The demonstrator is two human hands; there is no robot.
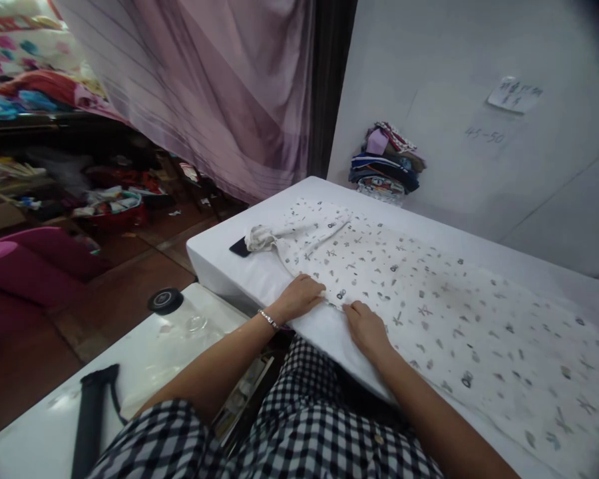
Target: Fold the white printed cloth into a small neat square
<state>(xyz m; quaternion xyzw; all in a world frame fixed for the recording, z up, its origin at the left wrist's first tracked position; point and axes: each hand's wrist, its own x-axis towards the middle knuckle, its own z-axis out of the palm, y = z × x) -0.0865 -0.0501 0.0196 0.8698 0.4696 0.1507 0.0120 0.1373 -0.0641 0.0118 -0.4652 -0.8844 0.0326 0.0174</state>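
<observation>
A white cloth [409, 286] with small dark prints lies spread over a white padded table [214, 249]. Its near edge is pinched between the fingers of my left hand [302, 295], which wears a bracelet. A short way to the right, my right hand [368, 327] grips the same edge, thumb and fingers closed on it. Between the two hands runs a short stretch of that edge. The cloth's far left end is bunched into a crumpled knob [262, 238], resting partly over a flat black object [239, 247], possibly a phone.
To the left, a lower white table [144, 339] bears a round black lid [165, 301], clear plastic and a dark tubular object [92, 412]. A stack of folded fabrics [387, 163] stands against the wall. A pink curtain [219, 86] hangs behind; a pink roll [24, 266] lies at left.
</observation>
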